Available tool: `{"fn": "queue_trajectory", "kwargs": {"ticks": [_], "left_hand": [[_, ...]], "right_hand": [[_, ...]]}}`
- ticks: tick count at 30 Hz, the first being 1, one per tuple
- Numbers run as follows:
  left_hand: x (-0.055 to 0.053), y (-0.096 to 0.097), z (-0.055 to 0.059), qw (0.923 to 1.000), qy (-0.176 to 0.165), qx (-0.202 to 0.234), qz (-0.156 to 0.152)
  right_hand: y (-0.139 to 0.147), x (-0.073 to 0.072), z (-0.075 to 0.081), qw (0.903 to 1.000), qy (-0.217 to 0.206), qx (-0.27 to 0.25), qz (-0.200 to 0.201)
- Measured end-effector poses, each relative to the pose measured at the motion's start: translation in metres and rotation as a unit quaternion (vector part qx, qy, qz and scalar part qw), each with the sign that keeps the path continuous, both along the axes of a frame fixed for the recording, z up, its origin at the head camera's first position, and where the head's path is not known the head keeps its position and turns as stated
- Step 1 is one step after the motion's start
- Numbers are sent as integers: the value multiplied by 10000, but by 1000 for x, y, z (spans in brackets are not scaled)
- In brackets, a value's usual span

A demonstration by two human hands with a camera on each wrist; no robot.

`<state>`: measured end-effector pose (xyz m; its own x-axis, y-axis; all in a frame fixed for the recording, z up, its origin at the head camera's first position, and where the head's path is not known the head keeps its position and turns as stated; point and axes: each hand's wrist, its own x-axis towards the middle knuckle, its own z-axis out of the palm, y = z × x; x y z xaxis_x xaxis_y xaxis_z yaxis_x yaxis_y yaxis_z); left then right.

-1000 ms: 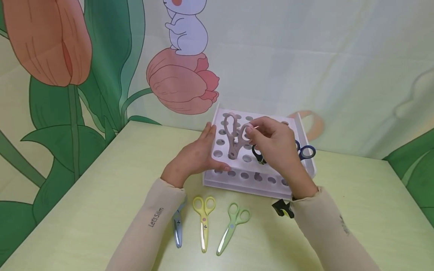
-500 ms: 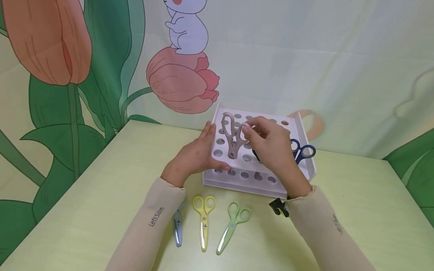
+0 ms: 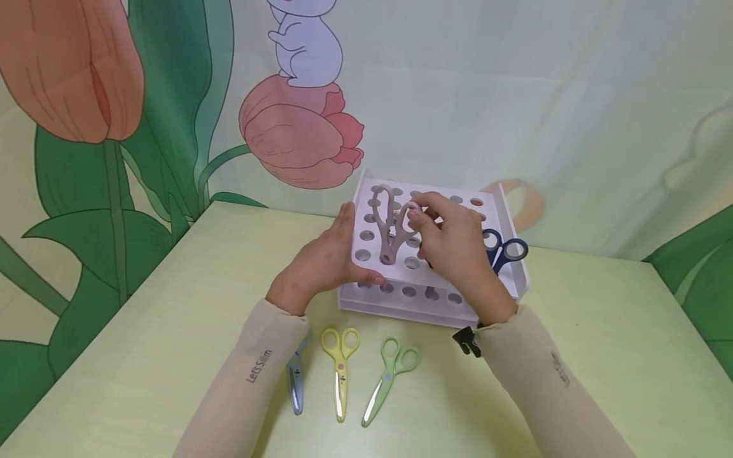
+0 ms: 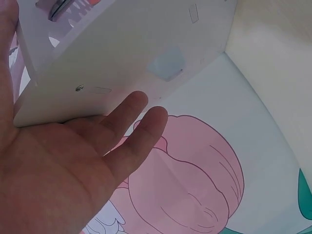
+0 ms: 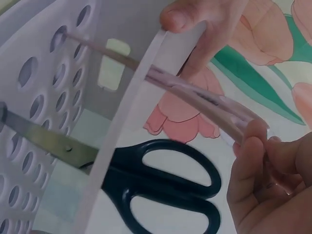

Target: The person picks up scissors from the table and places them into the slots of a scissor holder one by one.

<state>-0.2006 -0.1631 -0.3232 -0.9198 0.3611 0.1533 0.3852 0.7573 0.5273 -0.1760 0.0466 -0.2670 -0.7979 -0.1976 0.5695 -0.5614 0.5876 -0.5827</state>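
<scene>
My right hand [image 3: 455, 245] pinches one finger loop of a pair of pinkish-grey scissors [image 3: 388, 238]. These stand handles up in a front hole of a white rack [image 3: 395, 312], their blades [image 5: 105, 50] reaching down through it. Flat along the rack's left side lies my left hand [image 3: 321, 267], its thumb touching the front edge of the upper plate. In the left wrist view two straight fingers [image 4: 146, 126] show beside the white side panel [image 4: 126, 68]. Dark-handled scissors [image 5: 163, 183] stand in the rack close to my right hand. Navy scissors [image 3: 504, 248] stand at its right end.
On the table in front of the rack lie yellow scissors [image 3: 340, 372], green scissors [image 3: 389, 378] and blue scissors [image 3: 294, 381], the last partly covered by my left sleeve. A black buckle [image 3: 467, 341] hangs by my right cuff. A printed cloth [image 3: 515, 95] rises behind the table.
My right hand has shifted slightly left with the loop still pinched, and now covers the black handle seen earlier. My left hand keeps its place on the rack. The view has shifted a little.
</scene>
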Motion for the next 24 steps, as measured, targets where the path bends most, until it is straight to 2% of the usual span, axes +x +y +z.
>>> {"fn": "queue_trajectory", "kwargs": {"ticks": [3,8,14,21,24], "left_hand": [[0,-1,0,9999,64,62,-93],[0,-1,1,9997,115,121,-170],[0,-1,0,9998,45,60,-159],[0,-1,2,9998,-180,-52,10],[-1,-1,1,9999,-110,-20,-70]], "right_hand": [[0,-2,0,9999,70,73,13],[-2,-5,0,9991,307,104,261],[-3,-10,0,9988,337,50,342],[-2,-14,-2,9978,433,25,506],[-1,-15,-3,9981,435,11,446]]}}
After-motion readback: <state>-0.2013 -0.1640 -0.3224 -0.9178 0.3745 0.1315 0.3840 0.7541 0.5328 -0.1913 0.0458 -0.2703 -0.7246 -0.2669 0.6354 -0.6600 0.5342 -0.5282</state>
